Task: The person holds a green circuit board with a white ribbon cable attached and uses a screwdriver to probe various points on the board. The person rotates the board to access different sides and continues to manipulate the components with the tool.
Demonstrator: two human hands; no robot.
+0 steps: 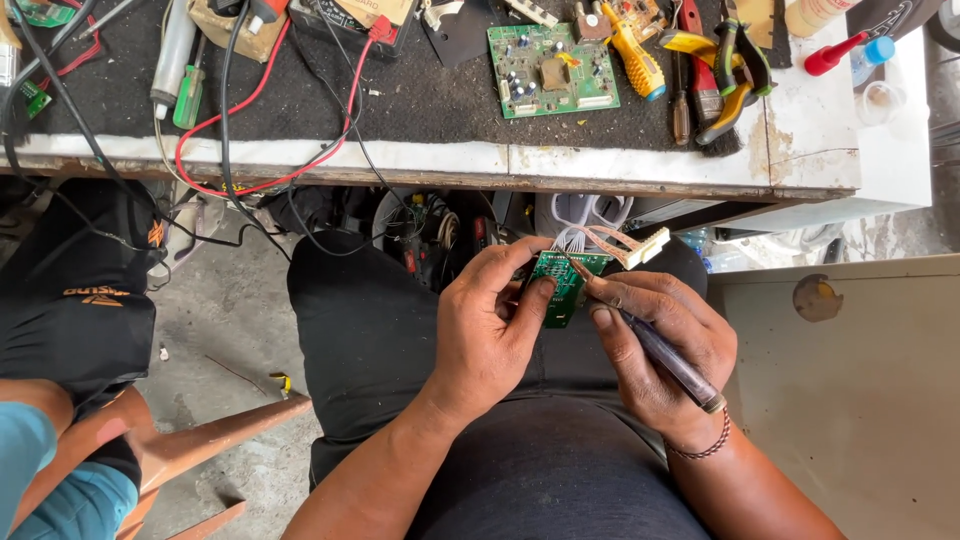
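My left hand [488,330] grips a small green circuit board [560,285] over my lap, thumb pressed on its face. White ribbon wires with a cream connector [640,245] trail from the board's top edge. My right hand [655,345] holds a dark pen-like tool [672,362], its tip touching the top of the small board.
A worn workbench [640,165] lies ahead with a larger green circuit board [552,68], pliers and screwdrivers [715,70], and red and black cables [250,130]. Another person's legs [75,300] are at left beside a wooden chair rail [220,435]. A beige panel [850,380] stands at right.
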